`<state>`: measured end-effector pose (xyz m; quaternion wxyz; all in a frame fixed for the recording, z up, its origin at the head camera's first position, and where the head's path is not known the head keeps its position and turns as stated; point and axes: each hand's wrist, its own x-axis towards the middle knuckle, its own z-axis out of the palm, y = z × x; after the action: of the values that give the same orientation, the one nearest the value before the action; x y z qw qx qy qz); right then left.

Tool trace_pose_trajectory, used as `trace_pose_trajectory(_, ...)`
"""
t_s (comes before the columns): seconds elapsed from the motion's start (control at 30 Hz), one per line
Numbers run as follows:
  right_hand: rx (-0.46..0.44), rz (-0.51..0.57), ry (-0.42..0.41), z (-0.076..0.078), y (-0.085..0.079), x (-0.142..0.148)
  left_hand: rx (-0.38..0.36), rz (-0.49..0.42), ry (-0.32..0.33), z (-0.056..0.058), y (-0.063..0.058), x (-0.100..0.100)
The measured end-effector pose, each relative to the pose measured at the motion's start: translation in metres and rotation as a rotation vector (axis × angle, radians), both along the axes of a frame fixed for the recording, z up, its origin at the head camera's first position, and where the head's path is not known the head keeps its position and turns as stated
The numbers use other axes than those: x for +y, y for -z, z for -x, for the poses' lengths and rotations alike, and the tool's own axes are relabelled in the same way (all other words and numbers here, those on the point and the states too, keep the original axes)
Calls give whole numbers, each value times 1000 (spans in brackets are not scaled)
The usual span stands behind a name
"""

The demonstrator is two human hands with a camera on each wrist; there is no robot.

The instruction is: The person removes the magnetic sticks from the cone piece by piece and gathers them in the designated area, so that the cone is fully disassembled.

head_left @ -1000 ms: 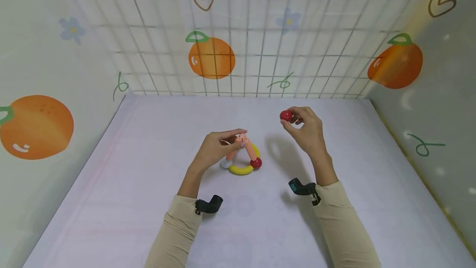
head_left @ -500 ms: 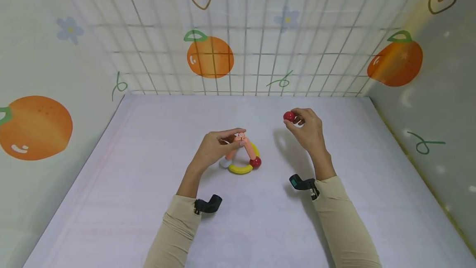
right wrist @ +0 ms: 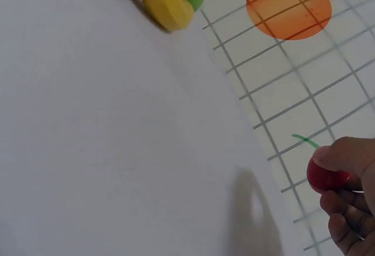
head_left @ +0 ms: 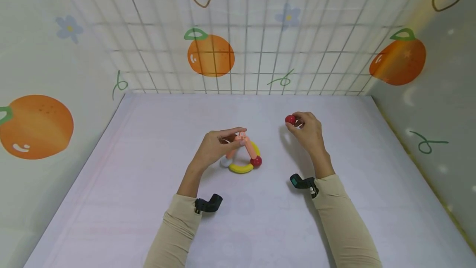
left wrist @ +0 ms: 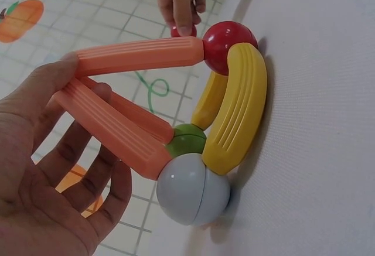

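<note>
My left hand (head_left: 213,148) pinches the gathered upper ends of several orange rods (left wrist: 140,55), which lean together like a tent. Their lower ends meet a red ball (left wrist: 228,46), a green ball (left wrist: 186,140) and a light grey ball (left wrist: 193,188). Curved yellow pieces (left wrist: 239,109) join the balls along the tabletop. To the right and farther back, my right hand (head_left: 309,131) holds a loose red ball (head_left: 290,120) between thumb and fingers. In the right wrist view, this red ball (right wrist: 326,175) is partly covered by the thumb.
A white-covered table (head_left: 148,226) lies under both hands. Behind it hangs a curtain (head_left: 253,24) printed with oranges, over a wire grid. Similar printed walls stand at left and right. Each sleeve cuff carries a black wrist camera (head_left: 209,203).
My right hand, with the loose red ball, has shifted slightly right and lower, and its shadow lies closer to it. My left hand and the rods stay where they were.
</note>
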<state>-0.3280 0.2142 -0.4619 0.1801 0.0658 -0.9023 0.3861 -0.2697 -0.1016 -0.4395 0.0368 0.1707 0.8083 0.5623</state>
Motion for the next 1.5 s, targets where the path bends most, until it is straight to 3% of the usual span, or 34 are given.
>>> trace_pose_trajectory(0.47,-41,-17,-11,5,16,2,5,1,4,2,2,-2)
trace_pose_trajectory(1.07,-144,-21,-5,3,21,0,-29,3,-21,1,-2,2)
trace_pose_trajectory(1.33,-161,-30,-1,4,26,2,-11,-8,-5,0,-1,0)
trace_pose_trajectory(1.5,-246,-69,-5,2,21,3,-3,-21,10,0,0,-1)
